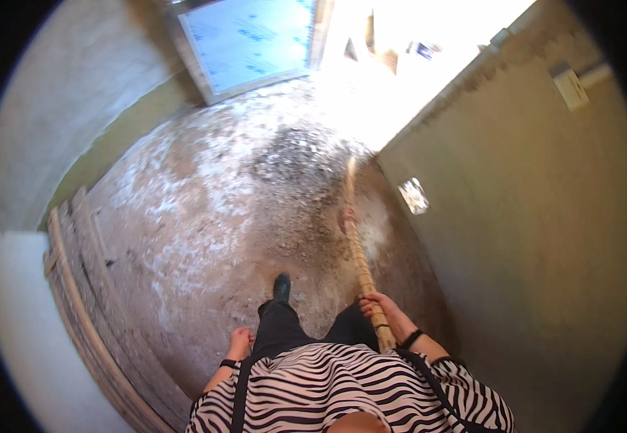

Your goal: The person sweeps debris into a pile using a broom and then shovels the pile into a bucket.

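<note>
A long pale broom with a segmented, bound handle runs from beside my body toward the pile of grey debris ahead. My right hand is wrapped round its handle near my right thigh. The broom's far end lies over the dusty floor near the right wall's edge. My left hand hangs by my left thigh with its fingers curled and nothing visible in them. My dark boot stands on the floor between the hands and the debris.
Long wooden boards lie along the left wall. A framed panel with blue film stands at the back beside a bright opening with indistinct objects beyond. The right wall carries a switch plate and a small recessed opening low down.
</note>
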### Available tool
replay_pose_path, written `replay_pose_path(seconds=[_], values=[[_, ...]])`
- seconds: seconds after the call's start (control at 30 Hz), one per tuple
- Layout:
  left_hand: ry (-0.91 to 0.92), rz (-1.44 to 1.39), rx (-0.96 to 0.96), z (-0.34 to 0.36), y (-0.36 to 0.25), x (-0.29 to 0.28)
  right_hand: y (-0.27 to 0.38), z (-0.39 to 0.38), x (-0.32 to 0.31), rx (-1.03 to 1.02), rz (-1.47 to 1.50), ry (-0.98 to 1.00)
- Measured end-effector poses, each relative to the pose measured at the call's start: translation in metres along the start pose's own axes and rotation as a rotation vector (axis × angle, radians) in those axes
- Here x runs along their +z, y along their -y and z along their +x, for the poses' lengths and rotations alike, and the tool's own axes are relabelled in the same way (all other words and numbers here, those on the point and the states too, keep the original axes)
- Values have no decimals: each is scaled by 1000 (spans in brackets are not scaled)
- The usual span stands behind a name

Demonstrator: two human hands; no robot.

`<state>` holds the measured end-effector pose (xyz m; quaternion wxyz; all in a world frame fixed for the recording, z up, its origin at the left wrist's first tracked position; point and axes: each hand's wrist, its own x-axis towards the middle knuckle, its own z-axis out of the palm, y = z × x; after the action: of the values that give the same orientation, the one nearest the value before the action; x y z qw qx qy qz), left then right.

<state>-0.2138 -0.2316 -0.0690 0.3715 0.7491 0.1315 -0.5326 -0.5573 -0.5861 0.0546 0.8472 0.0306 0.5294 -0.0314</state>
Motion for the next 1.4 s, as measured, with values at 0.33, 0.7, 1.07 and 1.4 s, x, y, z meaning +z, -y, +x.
replay_pose_path(seconds=[0.33,0.7,1.07,1.4], values=[[-447,27,86,-166,176,177,82,-72,-90,334,-655,-120],[-422,-686,-239,-343,334,317,43,-74,-112,589,-1204,-11],[-460,-1208,-242,-403,465,424,-107,-40,-190,908,-1682,224],[-790,-754,-326,-495,550,491,-88,-23,-212,688,-1118,762]])
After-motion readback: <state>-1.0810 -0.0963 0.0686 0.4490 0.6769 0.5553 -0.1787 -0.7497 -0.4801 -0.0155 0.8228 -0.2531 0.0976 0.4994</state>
